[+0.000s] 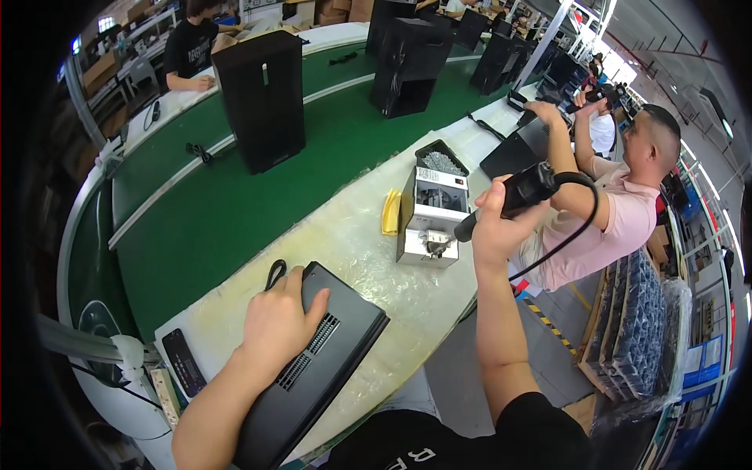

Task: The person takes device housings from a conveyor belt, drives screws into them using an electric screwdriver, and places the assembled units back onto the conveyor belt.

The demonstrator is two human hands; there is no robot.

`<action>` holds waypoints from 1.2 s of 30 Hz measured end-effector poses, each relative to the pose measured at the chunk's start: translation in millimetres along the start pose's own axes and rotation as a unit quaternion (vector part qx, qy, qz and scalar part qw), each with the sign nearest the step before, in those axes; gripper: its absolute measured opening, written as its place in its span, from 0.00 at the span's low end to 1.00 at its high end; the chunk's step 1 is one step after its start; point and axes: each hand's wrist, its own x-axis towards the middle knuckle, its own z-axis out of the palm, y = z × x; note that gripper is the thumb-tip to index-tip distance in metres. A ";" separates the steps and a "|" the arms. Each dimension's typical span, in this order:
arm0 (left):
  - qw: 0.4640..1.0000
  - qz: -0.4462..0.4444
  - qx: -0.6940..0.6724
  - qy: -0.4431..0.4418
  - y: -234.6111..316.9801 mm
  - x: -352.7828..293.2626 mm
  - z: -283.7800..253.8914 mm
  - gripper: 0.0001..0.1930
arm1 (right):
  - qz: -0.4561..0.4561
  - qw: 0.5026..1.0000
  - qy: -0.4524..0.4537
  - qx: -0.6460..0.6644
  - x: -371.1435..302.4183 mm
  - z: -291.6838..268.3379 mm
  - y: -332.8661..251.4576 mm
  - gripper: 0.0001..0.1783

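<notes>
My left hand (274, 313) lies on a black boxy appliance (345, 301) with two slotted vents, which rests on its side at the bench's near edge. The fingers reach its far edge beside a black cable loop (274, 272), and the thumb stands apart. Raised on the right, my right hand (501, 231) is closed round a black electric screwdriver (531, 190) with a curving cord. Its tip points down and left at the front of a screw feeder (439, 213), a light metal box. Whether the tip touches the feeder I cannot tell.
A black tray of screws (441, 161) stands behind the feeder, a yellow cloth (390, 211) beside it. Tall black appliances (262, 110) stand along the green conveyor (196, 235). A phone (183, 362) lies at left. A co-worker in pink (619, 211) works close on my right.
</notes>
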 end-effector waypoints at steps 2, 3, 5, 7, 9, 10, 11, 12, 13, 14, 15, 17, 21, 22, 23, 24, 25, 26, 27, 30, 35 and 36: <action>1.000 0.019 0.011 0.017 -0.9 -0.4 1.6 0.24 | 0.017 1.000 0.000 0.007 -6.9 -6.9 17.9 0.19; 1.000 0.018 0.011 0.016 -0.9 -0.6 3.6 0.24 | 0.022 1.000 -0.005 0.007 -13.0 -7.6 24.0 0.21; 1.000 0.005 0.010 -0.005 0.3 -3.1 -0.3 0.23 | 0.035 0.998 -0.034 -0.039 -32.8 -18.0 58.9 0.24; 1.000 -0.004 0.023 -0.009 -0.6 -14.3 -10.0 0.23 | 0.015 0.998 -0.048 -0.032 -42.6 -11.7 52.5 0.24; 0.999 -0.021 0.033 -0.012 -7.0 -34.0 -21.3 0.22 | 0.057 0.993 -0.100 -0.034 -52.5 -8.7 37.3 0.23; 0.999 -0.028 0.035 -0.017 -12.3 -48.6 -27.4 0.22 | 0.092 0.984 -0.147 -0.046 -55.8 -9.7 29.3 0.23; 0.998 -0.036 0.038 -0.021 -16.7 -62.0 -34.0 0.21 | 0.081 0.985 -0.142 -0.056 -58.5 -16.5 24.8 0.22; 0.998 -0.055 0.041 -0.016 -19.3 -72.6 -42.1 0.21 | 0.061 0.987 -0.133 -0.063 -51.5 -17.7 3.8 0.19; 0.997 -0.068 0.034 -0.031 -20.6 -83.9 -49.1 0.21 | 0.084 0.988 -0.123 -0.036 -43.1 -21.1 -17.3 0.17; 0.996 -0.071 0.021 -0.048 -21.7 -91.8 -53.1 0.20 | 0.048 0.993 -0.104 -0.011 -38.5 -18.3 -27.8 0.16; 0.996 -0.071 0.017 -0.048 -28.5 -104.8 -58.8 0.20 | 0.009 0.997 -0.078 0.011 -33.8 -14.6 -32.8 0.15; 0.995 -0.098 0.029 -0.009 -39.4 -134.9 -65.4 0.18 | -0.014 1.000 -0.020 -0.003 -29.9 6.5 -24.4 0.16; 0.995 -0.097 0.022 0.016 -34.3 -141.6 -71.2 0.17 | -0.040 0.999 -0.021 -0.029 -28.4 2.6 21.9 0.19; 0.995 -0.100 0.020 0.015 -33.5 -138.7 -68.1 0.17 | -0.047 0.998 -0.019 -0.037 -31.0 -3.4 29.6 0.19; 0.994 -0.102 0.017 0.014 -32.6 -135.2 -64.5 0.17 | -0.026 0.999 -0.013 -0.027 -34.2 -10.7 35.3 0.19; 0.994 -0.106 0.019 0.015 -32.4 -137.3 -66.2 0.17 | 0.002 1.000 -0.010 -0.007 -41.5 -9.7 35.0 0.20; 0.994 -0.100 0.017 0.027 -32.2 -138.4 -67.3 0.17 | 0.004 1.000 -0.012 -0.003 -44.5 -10.1 32.6 0.20; 0.995 -0.095 0.015 0.039 -32.1 -139.1 -68.2 0.17 | 0.002 0.999 -0.027 -0.029 -45.1 -12.9 30.3 0.20; 0.993 -0.110 0.022 0.042 -34.5 -142.9 -68.9 0.17 | 0.004 0.998 -0.047 -0.048 -50.5 -10.0 25.4 0.21; 0.989 -0.128 0.037 0.058 -41.1 -148.0 -65.6 0.17 | 0.026 0.986 -0.086 -0.140 -51.4 -13.5 -24.6 0.13; 0.993 -0.078 0.047 0.069 -46.3 -150.6 -64.9 0.15 | 0.084 0.970 -0.201 0.106 -18.8 -2.1 -135.5 0.22; 0.993 -0.082 0.044 0.075 -45.7 -146.6 -63.7 0.15 | 0.056 0.960 -0.214 0.171 -17.3 12.9 -164.0 0.25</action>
